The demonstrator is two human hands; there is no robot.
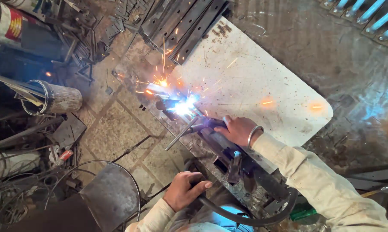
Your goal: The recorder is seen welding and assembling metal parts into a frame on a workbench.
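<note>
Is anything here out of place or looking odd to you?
Yes. Sparks fly from the bright weld arc while both hands are bare: the right hand holds the electrode holder close to it, and the left hand grips the black cable. Scrap metal clutters the floor.

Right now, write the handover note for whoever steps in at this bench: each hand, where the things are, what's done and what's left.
Right hand: closed on the welding electrode holder, arc burning at the weld spot, sparks flying.
Left hand: gripping the black welding cable near the lap.
Workpiece: a long metal frame along the edge of the white metal sheet; dark steel strips lie at the sheet's far end.
Done: a weld is under way at the frame's far end; how much is joined is hidden by the glare.
Left: cannot tell from here; check the seam once the arc stops.
</note>
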